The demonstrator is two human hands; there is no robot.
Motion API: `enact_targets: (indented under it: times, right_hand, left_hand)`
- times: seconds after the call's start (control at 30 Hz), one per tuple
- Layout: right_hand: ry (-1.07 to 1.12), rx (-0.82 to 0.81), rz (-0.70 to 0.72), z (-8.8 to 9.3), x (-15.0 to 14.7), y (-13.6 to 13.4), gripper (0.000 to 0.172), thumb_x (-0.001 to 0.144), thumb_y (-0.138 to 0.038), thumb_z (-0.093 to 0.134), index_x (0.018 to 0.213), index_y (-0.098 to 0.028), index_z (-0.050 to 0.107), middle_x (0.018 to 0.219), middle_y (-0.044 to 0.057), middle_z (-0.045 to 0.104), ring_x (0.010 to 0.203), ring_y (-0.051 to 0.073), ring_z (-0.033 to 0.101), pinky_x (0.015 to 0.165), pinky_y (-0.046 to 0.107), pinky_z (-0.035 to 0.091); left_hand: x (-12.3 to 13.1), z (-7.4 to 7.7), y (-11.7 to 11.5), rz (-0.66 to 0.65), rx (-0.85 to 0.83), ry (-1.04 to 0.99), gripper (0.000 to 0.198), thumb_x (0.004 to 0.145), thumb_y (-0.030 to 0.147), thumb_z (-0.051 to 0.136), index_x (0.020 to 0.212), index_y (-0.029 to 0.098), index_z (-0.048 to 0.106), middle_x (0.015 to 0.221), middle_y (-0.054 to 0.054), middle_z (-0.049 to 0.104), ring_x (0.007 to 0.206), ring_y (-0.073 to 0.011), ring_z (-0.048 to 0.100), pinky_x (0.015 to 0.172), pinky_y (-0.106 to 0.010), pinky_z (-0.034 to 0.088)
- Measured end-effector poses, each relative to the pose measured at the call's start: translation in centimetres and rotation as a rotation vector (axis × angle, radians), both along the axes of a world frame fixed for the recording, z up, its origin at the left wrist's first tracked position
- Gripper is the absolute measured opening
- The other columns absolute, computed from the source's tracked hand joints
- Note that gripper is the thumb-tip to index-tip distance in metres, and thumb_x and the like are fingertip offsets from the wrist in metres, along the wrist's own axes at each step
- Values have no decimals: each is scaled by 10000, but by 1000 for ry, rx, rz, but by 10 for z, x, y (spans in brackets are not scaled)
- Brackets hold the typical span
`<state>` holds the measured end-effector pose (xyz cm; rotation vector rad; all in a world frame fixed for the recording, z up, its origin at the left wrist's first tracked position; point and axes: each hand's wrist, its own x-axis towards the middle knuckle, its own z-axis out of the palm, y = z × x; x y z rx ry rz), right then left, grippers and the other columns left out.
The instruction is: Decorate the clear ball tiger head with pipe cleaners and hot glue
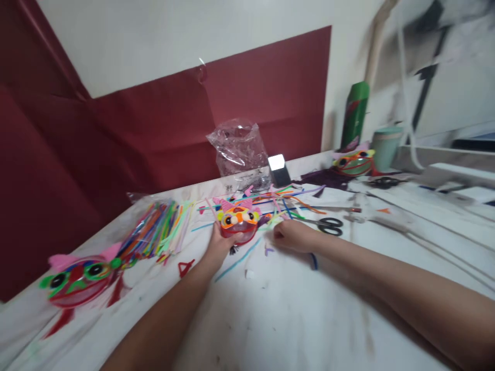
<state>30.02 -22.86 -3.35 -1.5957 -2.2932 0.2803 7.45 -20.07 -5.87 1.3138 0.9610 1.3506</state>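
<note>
At the near edge of the white table (294, 314): two bare forearms reach in from below, the left from the lower middle, the right from the lower right corner.
Red craft face (75, 282): lies flat at near left, with pink ears, green-ringed eyes and red legs.
Blue pipe cleaner (238, 260): lies loose on the table between the two wrists.
Left hand (217, 248): fingers closed round the lower rim of the orange craft face, gripping it from beneath.
Orange craft face (237, 222): held in the left hand just above the table, mid-table, eyes toward the camera, pink ears on top.
Right hand (289, 236): rests on the table just right of the orange craft face, fingers curled under; whether they pinch anything cannot be told.
Scissors (331, 226): black handles, flat, just beyond the right hand.
Bag of pipe cleaners (154, 233): many colours, left of the orange craft face.
Loose pipe cleaners (294, 202): scattered behind both hands.
Clear plastic bag (240, 149): upright at the far edge against the maroon paper (147, 129).
Green can (355, 114): upright at far right, a third craft face (353, 163) before it.
</note>
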Motion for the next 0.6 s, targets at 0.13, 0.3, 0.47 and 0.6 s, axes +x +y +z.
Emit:
enact_targets:
  times: [0.13, 0.3, 0.47, 0.6]
  right_hand:
    - [27, 115, -116, 41, 27, 1, 197, 816, -182, 513, 778, -172, 706, 771, 49, 721, 709, 157, 637, 622, 211, 416]
    - [121, 238, -332, 75, 88, 1, 276, 884, -227, 435, 922, -115, 685, 824, 87, 726, 727, 164, 662, 635, 220, 464]
    - [95, 260, -488, 55, 148, -11, 169, 789, -153, 531, 714, -148, 683, 667, 57, 696, 617, 148, 627, 565, 223, 400]
    - [56, 326, -583, 25, 178, -35, 105, 639, -125, 675, 543, -145, 640, 579, 109, 651, 577, 175, 595, 517, 274, 305]
  left_hand:
    - [0, 0, 4, -31, -32, 3, 662, 526, 206, 829, 1092, 193, 485, 1129, -62, 644, 1080, -270, 603, 991, -444, 434]
    - [0, 0, 6, -62, -37, -13, 702, 523, 217, 839, 1132, 198, 490, 1173, -72, 640, 1121, -280, 590, 1003, -444, 429]
    - [-1, -2, 9, -78, -35, -14, 732, 514, 223, 845, 1149, 198, 481, 1166, -79, 649, 1117, -290, 596, 1009, -477, 418]
    - [0, -1, 6, -78, -41, -28, 711, 510, 216, 844, 1127, 199, 493, 1102, -66, 675, 1094, -288, 610, 1011, -475, 417]
